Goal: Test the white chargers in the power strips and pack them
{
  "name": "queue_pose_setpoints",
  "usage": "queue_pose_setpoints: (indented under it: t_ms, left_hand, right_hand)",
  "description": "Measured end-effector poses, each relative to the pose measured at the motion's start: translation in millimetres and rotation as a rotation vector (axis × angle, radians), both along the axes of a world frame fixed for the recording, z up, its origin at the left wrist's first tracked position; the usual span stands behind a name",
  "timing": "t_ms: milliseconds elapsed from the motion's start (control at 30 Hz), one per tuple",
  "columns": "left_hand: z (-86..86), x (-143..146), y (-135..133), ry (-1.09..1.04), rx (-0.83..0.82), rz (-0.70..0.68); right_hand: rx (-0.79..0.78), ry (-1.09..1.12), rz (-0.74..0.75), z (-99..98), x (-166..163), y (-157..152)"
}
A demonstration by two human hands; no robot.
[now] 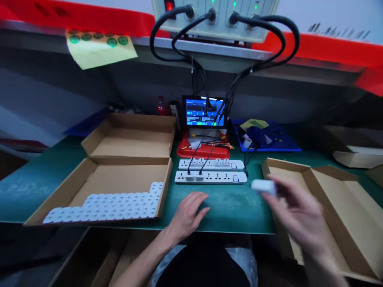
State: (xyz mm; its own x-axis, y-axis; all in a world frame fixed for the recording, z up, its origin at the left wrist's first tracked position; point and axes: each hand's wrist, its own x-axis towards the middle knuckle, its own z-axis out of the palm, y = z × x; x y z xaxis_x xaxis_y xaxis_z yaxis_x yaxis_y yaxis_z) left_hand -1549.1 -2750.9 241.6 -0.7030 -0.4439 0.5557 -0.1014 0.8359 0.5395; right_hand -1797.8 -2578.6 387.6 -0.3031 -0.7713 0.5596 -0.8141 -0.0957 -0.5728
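From the head camera, you are holding a small white adapter (pixel 263 186) in the fingertips of your right hand (pixel 299 217), lifted above the green table (pixel 236 207), just to the right of the two white power strips (pixel 211 170) and above the near left corner of the empty right-hand cardboard box (pixel 335 207). The hand is blurred, so I am judging that it is travelling; the fingers are closed on the adapter. Your left hand (pixel 188 215) is lying flat on the table just in front of the strips, fingers loosely apart, gripping nothing.

To do this step well, you are best keeping the pinch on the adapter's sides so whichever end carries its pins stays free, and keeping it level. Using the near strip as your reference, watch the two black cables (pixel 196 157) already plugged in towards its left end and steer clear of them. Your left hand is well placed to steady the strip if it slides.

The adapter is looking like a small, rounded white block, smooth and plain; blur is hiding its pins and markings. Many similar white pieces (pixel 113 205) are lying in rows in the left-hand box (pixel 89 175), left of the strips. Behind the strips a red tray (pixel 203 150) and a lit screen (pixel 205 112) are standing.
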Motion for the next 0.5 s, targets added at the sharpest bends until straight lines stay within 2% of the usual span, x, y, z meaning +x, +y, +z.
queue_pose_setpoints:
  t_ms: [133,200,300,500]
  left_hand:
    - [5.0,-11.8,13.7,-0.002,0.12,-0.086]
    - [9.2,-19.8,18.9,0.028,0.147,-0.128]
    - [15.7,-28.7,23.2,0.1,0.177,-0.141]
    - [23.4,-31.7,22.4,0.102,0.213,-0.164]
  right_hand:
    - [0.116,-0.22,0.129,-58.3,22.1,-16.5]
    - [0.137,-0.28,0.187,-77.2,35.7,-23.4]
    - [0.128,-0.314,0.236,-82.5,45.3,-28.0]
    - [0.134,-0.169,0.289,-67.0,38.3,-27.6]
